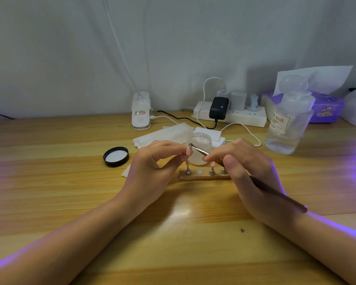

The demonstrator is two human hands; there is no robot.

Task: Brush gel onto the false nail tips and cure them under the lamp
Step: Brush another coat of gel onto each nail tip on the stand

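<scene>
The left hand [152, 159] pinched a light, slippery nail tip [189, 150] by its stand; the right hand [240, 161] gripped the brush [275, 192], bristles just beyond its fingers.

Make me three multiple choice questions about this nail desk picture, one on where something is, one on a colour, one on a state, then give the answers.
1. Where does the black lid lie?
A. on the table left of the left hand
B. on the jar
C. on the tissue box

2. What colour is the tissue box?
A. green
B. purple
C. red

3. What is the state of the jar?
A. capped
B. tipped over
C. open and upright

Answers:
1. A, the lid sits on the wooden table left of the left hand.
2. B, its printed sides are purple.
3. C, it stands lidless behind the brush held by the right hand.
</scene>
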